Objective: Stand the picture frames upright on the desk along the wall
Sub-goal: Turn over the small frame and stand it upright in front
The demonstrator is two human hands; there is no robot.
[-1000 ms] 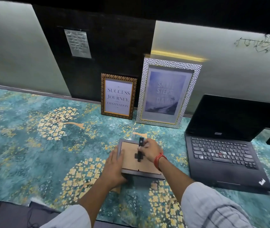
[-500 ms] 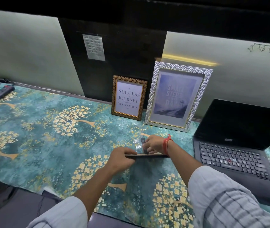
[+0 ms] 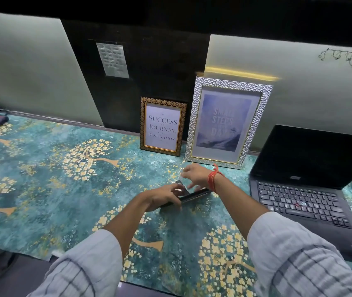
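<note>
Against the wall at 12 o'clock two frames (image 3: 162,126) lean upright, while both hands (image 3: 183,189) pinch a third frame (image 3: 194,196) edge-on above the table (image 3: 42,168), apparently to set its stand

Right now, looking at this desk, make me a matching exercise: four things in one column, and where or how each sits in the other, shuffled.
Things:
1. gold-patterned frame
2. silver textured frame
3. small dark frame
4. laptop

Places or states:
A. open, at the desk's right end
B. held in both hands, above the mat
C. upright against the dark wall panel
D. upright between another frame and the laptop

Pairs: 1-C, 2-D, 3-B, 4-A
</note>
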